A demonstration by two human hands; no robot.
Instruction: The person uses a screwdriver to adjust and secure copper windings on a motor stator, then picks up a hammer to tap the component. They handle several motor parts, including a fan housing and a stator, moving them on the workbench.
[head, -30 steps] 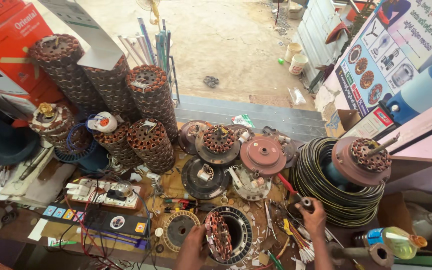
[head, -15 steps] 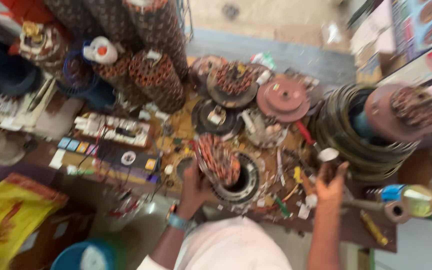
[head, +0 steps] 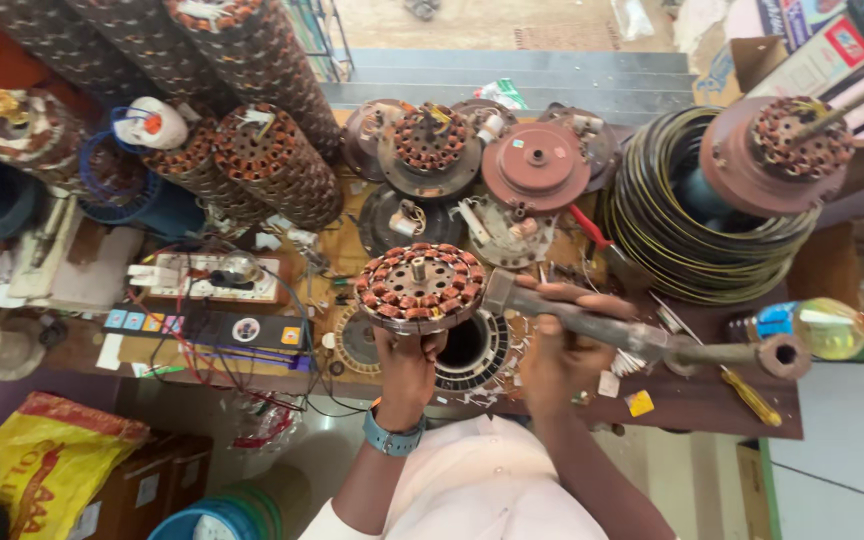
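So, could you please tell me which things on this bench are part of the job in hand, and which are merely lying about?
In hand:
left hand holding wound stator
right hand gripping metal pipe tool
ring housing beneath

Lying about:
cable coil
stacked stators
yellow-handled screwdriver
plastic bottle

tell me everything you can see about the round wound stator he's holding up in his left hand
The stator is a round metal disc ringed with reddish copper coils set between pale slots, with a short grey shaft stub at its centre. It looks used and dusty. The left hand grips its lower edge from beneath, holding it tilted towards the camera above the cluttered workbench. A hammer head in the right hand sits against its right rim.
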